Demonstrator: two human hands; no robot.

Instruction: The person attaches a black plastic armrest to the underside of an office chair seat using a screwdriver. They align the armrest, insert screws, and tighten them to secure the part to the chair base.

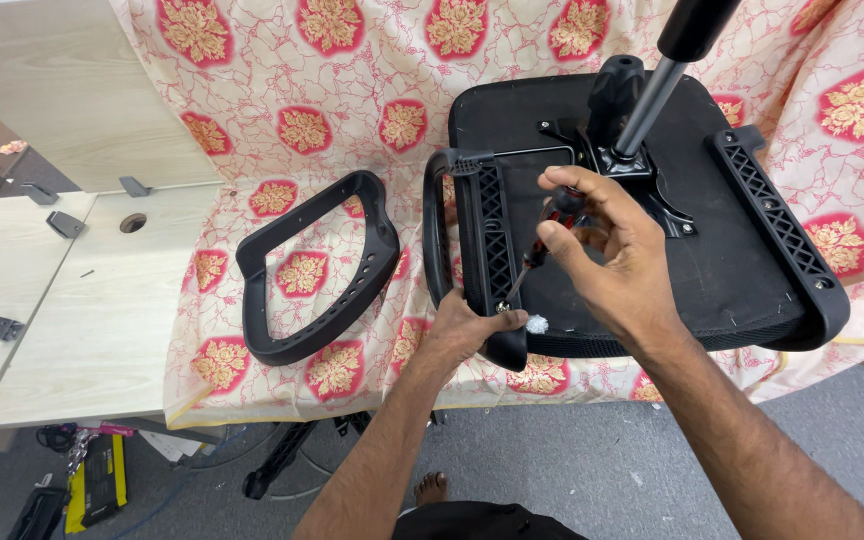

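The screwdriver (pixel 542 245) is standing at a slant over the near left corner of the upturned chair seat (pixel 642 280), its tip pointing down at a screw (pixel 503 308) in the armrest (pixel 482 235) that is lying along the seat's left edge. The right hand (pixel 607 255) is pinching the red and black handle between thumb and fingertips, the fingers curled loosely around it. The left hand (pixel 467 330) is pressing on the near end of the armrest, fingers closed over its lower curve just beside the screw.

To turn this screw well, it seems wise to be bringing the shaft closer to upright over the screw head, since the slant risks the tip slipping out. The left hand is likely best kept pressing the armrest flat so the holes stay lined up.

A small white scrap (pixel 537 324) is lying just right of the left hand. The gas lift post (pixel 652 95) is rising from the middle of the seat, farther back. A second armrest (pixel 782 235) is sitting on the seat's right edge, and a loose one (pixel 322 265) is lying to the left on the flowered cloth (pixel 282 90) covering the table (pixel 72 320).
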